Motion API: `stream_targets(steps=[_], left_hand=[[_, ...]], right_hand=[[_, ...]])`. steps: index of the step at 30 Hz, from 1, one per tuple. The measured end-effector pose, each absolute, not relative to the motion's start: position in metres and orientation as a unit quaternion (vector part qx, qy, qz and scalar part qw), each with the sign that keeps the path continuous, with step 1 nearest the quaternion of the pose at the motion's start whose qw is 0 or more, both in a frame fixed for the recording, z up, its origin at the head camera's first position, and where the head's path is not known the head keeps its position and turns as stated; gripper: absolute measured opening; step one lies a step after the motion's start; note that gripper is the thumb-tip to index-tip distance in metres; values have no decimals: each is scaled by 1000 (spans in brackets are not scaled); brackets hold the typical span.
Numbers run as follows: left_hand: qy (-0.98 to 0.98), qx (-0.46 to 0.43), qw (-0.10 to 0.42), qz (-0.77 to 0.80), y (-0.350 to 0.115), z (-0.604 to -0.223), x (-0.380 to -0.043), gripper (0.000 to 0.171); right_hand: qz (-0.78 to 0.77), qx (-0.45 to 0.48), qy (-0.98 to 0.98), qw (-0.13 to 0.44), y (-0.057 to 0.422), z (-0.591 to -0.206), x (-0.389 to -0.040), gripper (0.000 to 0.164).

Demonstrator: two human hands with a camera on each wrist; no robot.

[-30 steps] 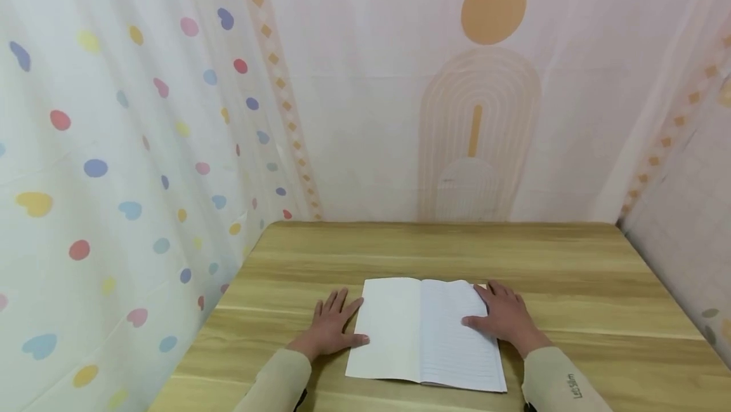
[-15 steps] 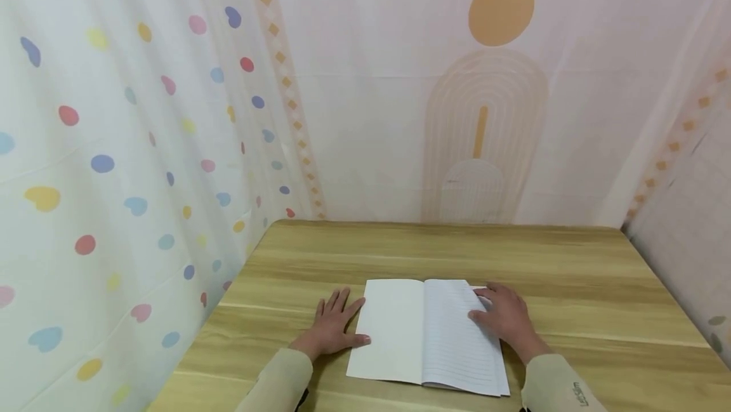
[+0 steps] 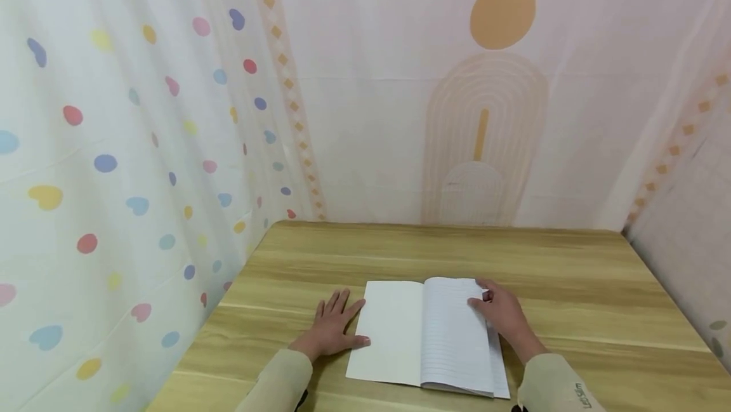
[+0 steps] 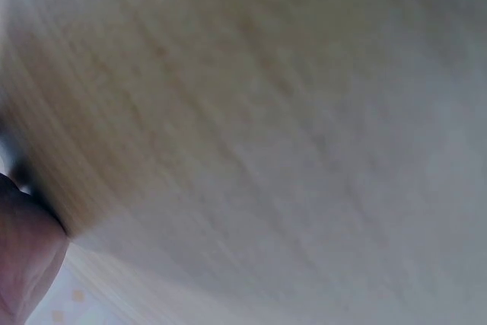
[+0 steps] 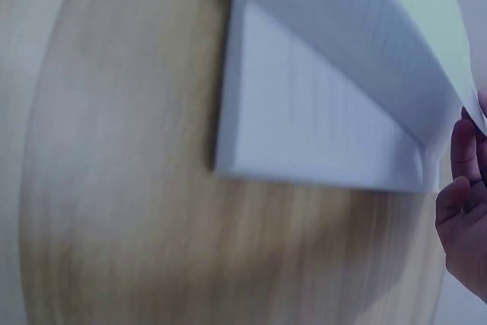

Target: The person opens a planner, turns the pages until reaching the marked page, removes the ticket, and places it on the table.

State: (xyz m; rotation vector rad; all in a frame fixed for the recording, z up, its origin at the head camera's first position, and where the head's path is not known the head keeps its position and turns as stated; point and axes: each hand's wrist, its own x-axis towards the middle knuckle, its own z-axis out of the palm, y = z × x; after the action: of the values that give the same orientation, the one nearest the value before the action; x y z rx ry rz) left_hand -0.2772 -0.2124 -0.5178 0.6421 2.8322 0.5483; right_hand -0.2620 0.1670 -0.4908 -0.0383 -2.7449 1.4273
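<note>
An open notebook lies on the wooden table, its left page blank and its right side showing a lined page. My left hand rests flat with fingers spread, thumb on the left page's edge and the other fingers mostly on the table. At the upper right corner, my right hand pinches the lined page between thumb and fingers and holds its edge raised. In the right wrist view the lifted page curves up from the lined sheets below, with the right hand at its edge.
The wooden table reaches back to a pale patterned curtain. A curtain with coloured dots hangs along the left side. The left wrist view is blurred, mostly tabletop.
My right hand has drawn its fingers together at the page corner and lifted the lined page's right edge, moving it leftward off the sheets beneath. The left hand keeps its place.
</note>
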Motion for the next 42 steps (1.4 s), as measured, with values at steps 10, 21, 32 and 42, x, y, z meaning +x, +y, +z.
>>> stream_targets(steps=[10, 21, 32, 42], left_hand=[[955, 213, 91, 183, -208, -515, -277, 89], [957, 210, 98, 173, -206, -513, -278, 89], [956, 211, 98, 181, -206, -516, -279, 90], [953, 220, 91, 189, -206, -516, -277, 89]], right_hand=[[504, -28, -862, 37, 161, -479, -267, 58], [592, -55, -803, 33, 135, -460, -265, 63], [704, -20, -710, 19, 107, -459, -262, 44], [692, 22, -722, 16, 91, -471, -259, 43]])
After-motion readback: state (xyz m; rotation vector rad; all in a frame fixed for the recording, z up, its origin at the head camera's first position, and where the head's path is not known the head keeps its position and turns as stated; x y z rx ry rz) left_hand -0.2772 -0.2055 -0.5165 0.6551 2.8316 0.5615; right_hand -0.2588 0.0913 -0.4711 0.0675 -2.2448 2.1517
